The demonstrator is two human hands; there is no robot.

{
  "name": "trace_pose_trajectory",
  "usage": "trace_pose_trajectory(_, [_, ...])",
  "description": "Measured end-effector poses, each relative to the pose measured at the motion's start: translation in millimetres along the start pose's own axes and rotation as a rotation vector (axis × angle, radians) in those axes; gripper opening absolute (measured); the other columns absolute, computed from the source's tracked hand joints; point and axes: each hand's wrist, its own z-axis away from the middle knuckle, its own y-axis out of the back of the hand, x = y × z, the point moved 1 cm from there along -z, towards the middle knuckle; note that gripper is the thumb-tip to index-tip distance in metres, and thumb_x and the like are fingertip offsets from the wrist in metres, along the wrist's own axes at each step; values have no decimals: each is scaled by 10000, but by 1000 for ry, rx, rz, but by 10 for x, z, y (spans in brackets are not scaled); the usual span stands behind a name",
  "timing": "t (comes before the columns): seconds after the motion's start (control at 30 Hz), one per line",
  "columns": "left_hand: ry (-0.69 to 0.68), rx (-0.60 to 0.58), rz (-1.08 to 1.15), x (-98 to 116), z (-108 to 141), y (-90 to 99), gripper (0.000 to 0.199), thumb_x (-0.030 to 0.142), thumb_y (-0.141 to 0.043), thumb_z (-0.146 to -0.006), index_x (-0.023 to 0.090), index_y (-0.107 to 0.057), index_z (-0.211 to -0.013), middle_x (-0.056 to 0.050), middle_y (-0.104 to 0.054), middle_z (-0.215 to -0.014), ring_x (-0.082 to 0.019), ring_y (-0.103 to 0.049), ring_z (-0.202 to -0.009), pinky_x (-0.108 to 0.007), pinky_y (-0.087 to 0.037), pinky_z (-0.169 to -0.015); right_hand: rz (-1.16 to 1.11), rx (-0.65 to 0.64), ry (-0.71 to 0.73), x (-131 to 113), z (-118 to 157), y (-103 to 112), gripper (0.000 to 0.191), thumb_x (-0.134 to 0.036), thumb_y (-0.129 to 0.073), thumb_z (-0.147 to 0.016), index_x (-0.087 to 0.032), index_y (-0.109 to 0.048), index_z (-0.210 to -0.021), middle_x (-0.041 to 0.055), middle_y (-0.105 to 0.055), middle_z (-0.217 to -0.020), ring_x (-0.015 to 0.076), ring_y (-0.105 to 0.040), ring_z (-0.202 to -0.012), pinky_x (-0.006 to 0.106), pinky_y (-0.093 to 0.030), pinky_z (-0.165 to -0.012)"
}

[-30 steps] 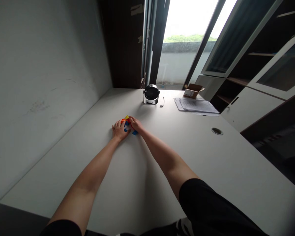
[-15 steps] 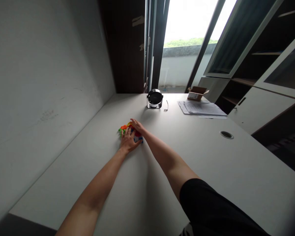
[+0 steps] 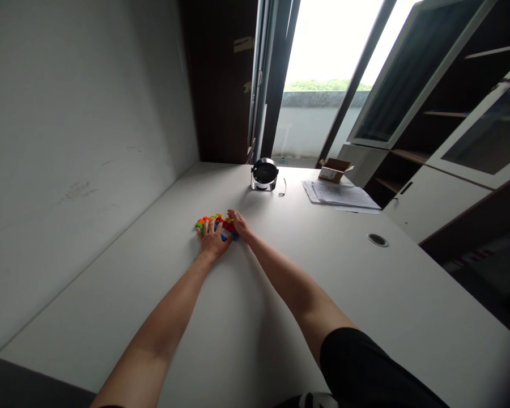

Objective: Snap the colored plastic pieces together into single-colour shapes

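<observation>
A small heap of bright plastic pieces (image 3: 228,225) in red, blue, yellow, orange, green and white lies on the white table (image 3: 187,340). Their exact kind is too small to make out. My left hand (image 3: 213,243) rests on the near left part of the heap, fingers spread over the pieces and thumb pointing right. Against the heap's right side stands my right hand (image 3: 240,225), fingers stretched out and palm turned toward the pieces. Part of the heap is hidden under the left hand.
Beyond the heap stands a round black device on a silver stand (image 3: 264,174), with a short thin cord (image 3: 283,187) beside it. Papers (image 3: 344,196) and an open cardboard box (image 3: 334,171) are at the back right. A cable hole (image 3: 378,240) is on the right. A wall (image 3: 89,141) borders the left.
My right hand has shifted from over the heap's far edge to its right side, and more pieces show between the hands. The left hand stays on the heap. The view has tilted slightly.
</observation>
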Motion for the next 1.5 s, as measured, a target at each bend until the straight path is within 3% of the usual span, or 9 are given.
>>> trace_pose_trajectory(0.2, [-48,-37,6,16,24,2,689,586,-553,-882,258,-489,-1484,-127,-367,-1615,-384,-202,-1528,-665,-104,-1221,-24,5,-9,18,150,-62,488,-590,-404,-980,-243,-646,-1222,70,-709,-1158,204,-657,-1142,376,-517,-1018])
trace_pose_trajectory(0.43, [-41,-12,-31,19,41,35,645,542,-544,-903,248,-494,-1474,-125,-413,-1588,-362,-257,-1514,-620,-140,-1238,-75,6,-22,3,291,130,480,-598,-395,-974,-244,-649,-1176,83,-688,-1228,204,-641,-1180,380,-503,-1029])
trace_pose_trajectory(0.67, [-367,-32,3,231,222,224,529,419,-553,-919,254,-550,-1421,-90,-447,-1560,-318,-292,-1503,-543,-151,-1277,-61,30,51,-90,804,647,479,-619,-433,-934,-250,-685,-1105,95,-712,-1196,237,-659,-1134,393,-515,-992])
trace_pose_trajectory(0.87, [-706,-207,56,582,358,109,398,362,-491,-968,278,-610,-1338,-62,-501,-1521,-255,-414,-1438,-475,-234,-1269,148,76,127,-241,1597,1440,374,-562,-492,-927,-292,-727,-1037,80,-733,-1126,256,-670,-1083,424,-503,-989])
trace_pose_trajectory(1.0, [-566,-285,66,669,269,-136,528,459,-467,-975,203,-528,-1432,-114,-419,-1588,-267,-365,-1482,-434,-275,-1244,285,39,121,-391,2036,1792,315,-516,-518,-933,-302,-729,-1025,81,-742,-1090,259,-678,-1058,421,-499,-984])
trace_pose_trajectory(1.13, [-393,-309,31,652,221,-280,657,548,-410,-977,180,-423,-1521,-124,-372,-1618,-277,-293,-1521,-447,-212,-1259,559,-19,161,-512,2238,1861,352,-480,-462,-983,-254,-702,-1108,78,-737,-1093,253,-685,-1023,435,-520,-956])
trace_pose_trajectory(1.2, [-434,-321,20,636,255,-273,676,578,-408,-972,191,-422,-1526,-119,-347,-1632,-276,-279,-1526,-443,-181,-1266,772,-58,253,-547,2269,1819,364,-457,-446,-1003,-234,-696,-1145,94,-703,-1214,260,-624,-1183,449,-475,-1047])
trace_pose_trajectory(1.3, [-530,-366,13,600,348,-193,693,639,-402,-960,242,-429,-1528,-92,-321,-1647,-291,-254,-1533,-476,-152,-1266,1087,-149,320,-568,2297,1758,455,-493,-461,-1005,-233,-624,-1341,108,-508,-1511,284,-373,-1461,485,-328,-1189])
trace_pose_trajectory(1.5, [-691,-471,19,607,492,2,798,751,-363,-929,294,-332,-1582,-84,-225,-1681,-318,-184,-1552,-526,-133,-1250,1366,-300,190,-643,2384,1784,729,-685,-342,-992,-272,-329,-1593,77,-182,-1685,301,-123,-1562,506,-149,-1250])
